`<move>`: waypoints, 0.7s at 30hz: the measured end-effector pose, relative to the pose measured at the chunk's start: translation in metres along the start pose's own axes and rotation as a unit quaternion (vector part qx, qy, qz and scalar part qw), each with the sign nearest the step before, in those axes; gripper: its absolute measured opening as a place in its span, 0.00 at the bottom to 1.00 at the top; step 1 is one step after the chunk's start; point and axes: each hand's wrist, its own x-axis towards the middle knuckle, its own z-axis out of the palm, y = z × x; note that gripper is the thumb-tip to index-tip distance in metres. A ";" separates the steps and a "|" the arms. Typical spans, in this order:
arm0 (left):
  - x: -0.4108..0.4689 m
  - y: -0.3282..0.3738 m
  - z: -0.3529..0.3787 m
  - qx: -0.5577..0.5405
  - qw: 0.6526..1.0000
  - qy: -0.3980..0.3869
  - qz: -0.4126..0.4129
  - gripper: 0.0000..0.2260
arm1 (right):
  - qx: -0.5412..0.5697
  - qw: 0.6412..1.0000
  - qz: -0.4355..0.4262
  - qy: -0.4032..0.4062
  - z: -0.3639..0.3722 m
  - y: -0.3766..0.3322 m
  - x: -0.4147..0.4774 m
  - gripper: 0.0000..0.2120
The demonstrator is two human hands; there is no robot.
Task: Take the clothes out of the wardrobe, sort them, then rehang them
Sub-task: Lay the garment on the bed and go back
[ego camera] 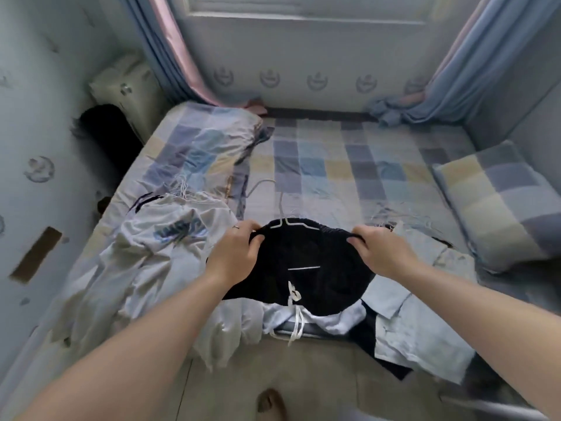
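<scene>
A bed in a checked sheet of blue, grey and cream squares [349, 165] is filling the middle of the room. A matching checked pillow [491, 208] is lying along its right edge, and a folded checked quilt [200, 144] is sitting at its far left corner. Blue curtains with pink lining are hanging at the left [164, 50] and at the right [473, 71] of a white window frame [303, 10], their ends pooling on the bed. A white standing air conditioner [127, 92] is standing in the left corner. Pale wallpaper with crest motifs [315, 80] is running below the window. A beige tiled floor [318, 375] is showing at the bottom.
</scene>
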 end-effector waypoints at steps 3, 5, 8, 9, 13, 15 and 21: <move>0.015 -0.009 0.019 0.001 0.999 -0.040 0.015 0.07 | 0.006 0.999 0.039 -0.017 0.017 0.013 -0.005 0.08; 0.027 -0.011 0.029 0.006 0.998 -0.058 0.020 0.07 | 0.002 0.999 0.046 -0.021 0.025 0.023 -0.004 0.08; 0.046 -0.010 0.047 0.012 0.997 -0.068 0.017 0.08 | 0.022 0.997 0.066 -0.042 0.033 0.042 0.009 0.09; 0.054 -0.010 0.054 0.013 0.997 -0.072 0.013 0.08 | 0.029 0.996 0.072 -0.051 0.036 0.049 0.016 0.09; 0.086 -0.013 0.085 0.015 0.996 -0.089 -0.021 0.09 | 0.047 0.991 0.084 -0.090 0.055 0.078 0.052 0.08; 0.101 -0.018 0.102 0.012 0.994 -0.099 -0.054 0.09 | 0.056 0.988 0.090 -0.115 0.068 0.092 0.072 0.08; 0.144 -0.042 0.165 0.020 0.984 -0.115 -0.132 0.10 | 0.061 0.976 0.113 -0.175 0.119 0.129 0.131 0.07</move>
